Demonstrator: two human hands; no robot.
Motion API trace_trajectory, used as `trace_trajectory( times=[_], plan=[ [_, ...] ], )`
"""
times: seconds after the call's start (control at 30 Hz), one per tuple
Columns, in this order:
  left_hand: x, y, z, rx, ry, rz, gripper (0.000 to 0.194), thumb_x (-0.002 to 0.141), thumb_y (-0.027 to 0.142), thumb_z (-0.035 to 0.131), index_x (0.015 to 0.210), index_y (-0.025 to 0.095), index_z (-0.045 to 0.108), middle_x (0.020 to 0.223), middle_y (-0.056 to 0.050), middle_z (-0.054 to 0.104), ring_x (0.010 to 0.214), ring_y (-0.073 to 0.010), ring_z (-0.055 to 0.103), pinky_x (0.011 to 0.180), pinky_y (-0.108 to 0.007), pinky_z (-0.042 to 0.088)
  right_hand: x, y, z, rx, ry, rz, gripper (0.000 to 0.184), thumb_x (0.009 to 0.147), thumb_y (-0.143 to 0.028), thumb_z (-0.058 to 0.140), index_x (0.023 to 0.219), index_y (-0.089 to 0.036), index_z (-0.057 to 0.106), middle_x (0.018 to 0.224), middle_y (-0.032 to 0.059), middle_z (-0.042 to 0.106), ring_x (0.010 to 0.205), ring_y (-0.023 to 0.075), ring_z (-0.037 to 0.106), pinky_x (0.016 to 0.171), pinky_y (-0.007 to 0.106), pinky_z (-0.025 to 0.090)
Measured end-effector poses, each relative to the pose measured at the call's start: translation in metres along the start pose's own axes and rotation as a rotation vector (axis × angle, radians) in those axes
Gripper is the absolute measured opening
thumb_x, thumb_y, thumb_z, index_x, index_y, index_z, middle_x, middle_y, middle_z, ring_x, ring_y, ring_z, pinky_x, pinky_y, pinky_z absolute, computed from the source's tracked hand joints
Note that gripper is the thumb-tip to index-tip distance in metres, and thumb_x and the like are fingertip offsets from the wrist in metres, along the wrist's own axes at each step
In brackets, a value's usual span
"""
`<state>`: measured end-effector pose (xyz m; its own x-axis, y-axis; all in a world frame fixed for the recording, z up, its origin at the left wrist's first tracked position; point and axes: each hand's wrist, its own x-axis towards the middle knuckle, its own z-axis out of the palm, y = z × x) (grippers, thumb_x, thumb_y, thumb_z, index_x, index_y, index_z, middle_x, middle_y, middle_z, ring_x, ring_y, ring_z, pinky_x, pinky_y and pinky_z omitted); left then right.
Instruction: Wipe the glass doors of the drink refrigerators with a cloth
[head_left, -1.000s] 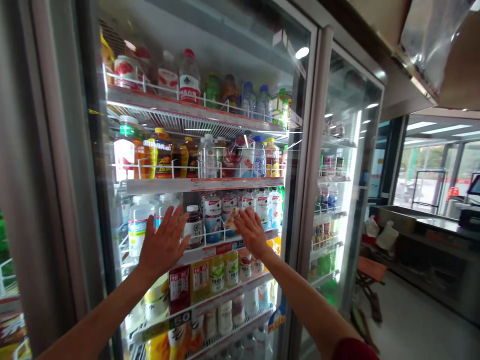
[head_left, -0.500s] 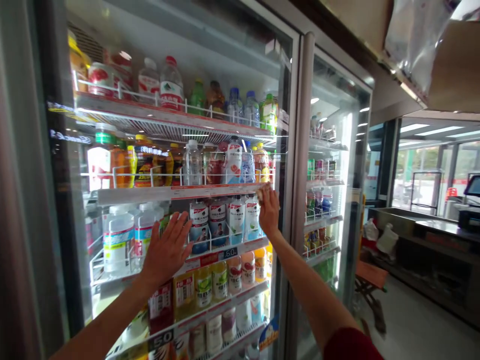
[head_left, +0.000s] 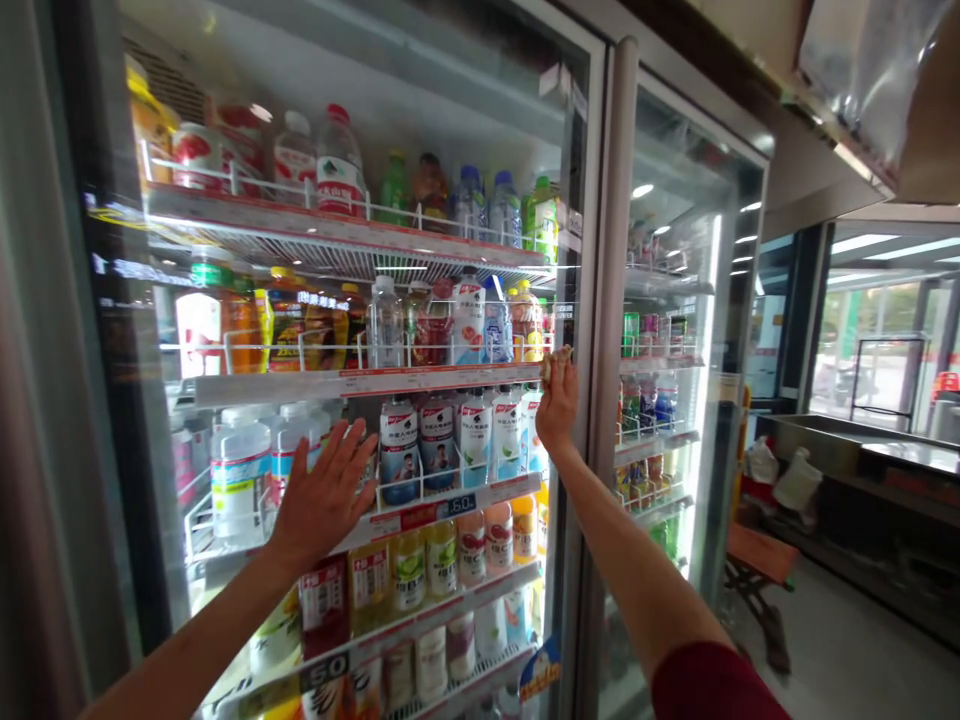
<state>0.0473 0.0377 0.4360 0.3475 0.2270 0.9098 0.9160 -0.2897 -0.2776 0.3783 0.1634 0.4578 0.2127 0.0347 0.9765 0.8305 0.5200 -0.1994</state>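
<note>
My right hand (head_left: 558, 408) presses a crumpled, pale cloth (head_left: 556, 364) on the glass door (head_left: 450, 90) of a drinks cooler, near the door's right frame. The cloth is small and mostly covered by the fingers. My left hand (head_left: 324, 492) is raised flat with its fingers spread, in front of the same glass; whether the palm touches it I cannot tell. Behind the glass stand several bottles, among them white-labelled bottles (head_left: 475, 437) between my hands and a large clear bottle (head_left: 240, 475) left of my left hand.
A grey door post (head_left: 616, 230) divides this door from a second glass-fronted cooler (head_left: 694, 290) on the right. Farther right are an orange-topped folding stool (head_left: 761, 553) and a counter (head_left: 862, 440) with white plastic bags (head_left: 796, 480) at its near end.
My right hand has swept the cloth rightward and up across the glass to the door's right edge. My left hand stays raised and spread, with little movement. The view has shifted slightly.
</note>
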Motion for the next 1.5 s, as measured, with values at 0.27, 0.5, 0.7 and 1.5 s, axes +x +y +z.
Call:
trace_trajectory(
  times=[0.27,0.5,0.7,1.5],
  plan=[
    [-0.002,-0.024,-0.014,-0.008,0.025,-0.025,0.066,0.084,0.036,0.05,0.142,0.029,0.017,0.144,-0.009,0.03,0.134,-0.026,0.025,0.112,-0.053,0.009,-0.046,-0.007,-0.009,-0.038,-0.038,-0.077,0.054,0.089,-0.016,0.031,0.141,-0.026,0.023,0.146,0.0098,0.03,0.137,0.023,0.022,0.106,0.055,0.031],
    [-0.011,-0.039,-0.021,0.003,0.008,-0.006,0.068,0.085,0.035,0.051,0.142,0.028,0.014,0.144,-0.009,0.03,0.135,-0.0262,0.025,0.111,-0.052,0.01,-0.061,-0.117,0.016,0.055,-0.132,-0.374,0.051,0.087,-0.017,0.04,0.137,-0.026,0.034,0.143,0.0058,0.037,0.138,0.0233,0.018,0.107,0.049,0.032],
    [-0.031,-0.061,-0.04,0.014,-0.009,-0.017,0.069,0.084,0.039,0.05,0.142,0.028,0.014,0.145,-0.01,0.028,0.135,-0.0281,0.022,0.11,-0.055,0.009,-0.062,-0.164,0.022,-0.002,-0.182,-0.287,0.043,0.088,-0.022,0.041,0.131,-0.022,0.044,0.141,0.0075,0.039,0.139,0.0223,0.017,0.109,0.048,0.028],
    [-0.083,-0.081,-0.112,0.064,0.005,-0.061,0.07,0.085,0.027,0.046,0.143,0.019,0.008,0.147,-0.013,0.022,0.137,-0.0245,0.016,0.11,-0.048,0.018,-0.07,-0.341,0.057,0.117,-0.343,-0.448,0.041,0.089,-0.021,0.04,0.13,-0.022,0.044,0.145,0.0025,0.033,0.139,0.0231,0.016,0.113,0.046,0.018]
  ],
)
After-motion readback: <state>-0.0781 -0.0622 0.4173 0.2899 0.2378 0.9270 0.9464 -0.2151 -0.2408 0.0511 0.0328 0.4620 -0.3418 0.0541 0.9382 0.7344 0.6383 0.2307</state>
